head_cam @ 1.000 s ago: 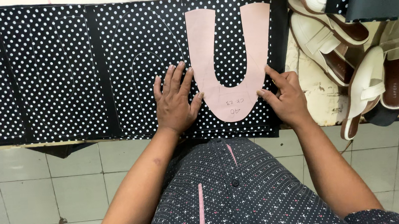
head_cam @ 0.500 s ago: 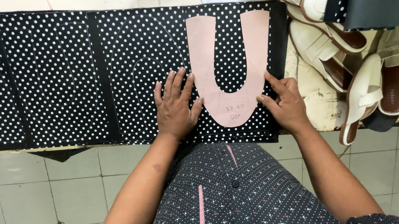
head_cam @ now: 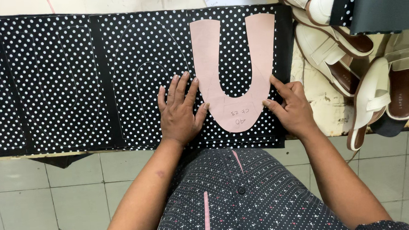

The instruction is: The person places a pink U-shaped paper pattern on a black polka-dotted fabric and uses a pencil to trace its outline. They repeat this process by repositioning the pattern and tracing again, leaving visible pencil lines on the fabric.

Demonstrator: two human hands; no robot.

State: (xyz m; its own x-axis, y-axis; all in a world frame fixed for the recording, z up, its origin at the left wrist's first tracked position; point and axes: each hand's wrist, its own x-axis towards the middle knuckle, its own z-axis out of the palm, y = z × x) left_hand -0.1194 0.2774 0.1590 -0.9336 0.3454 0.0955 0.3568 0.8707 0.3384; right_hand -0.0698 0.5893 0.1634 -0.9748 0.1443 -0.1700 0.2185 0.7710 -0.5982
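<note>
**Pink pattern pressed flat on dotted fabric**

The black fabric with white dots [head_cam: 61, 86] spans the counter [head_cam: 324, 103] from the left edge, with faint traced outlines on it. The left hand [head_cam: 180, 114] lies flat and open on the fabric, its thumb touching the pink U-shaped pattern [head_cam: 235, 94]. The pattern sits near the fabric's right edge, arms pointing away, with handwriting near its curve. The right hand [head_cam: 291, 108] presses the pattern's right rim with open fingers. Cream sandals [head_cam: 378, 90] crowd the counter beyond.
</note>
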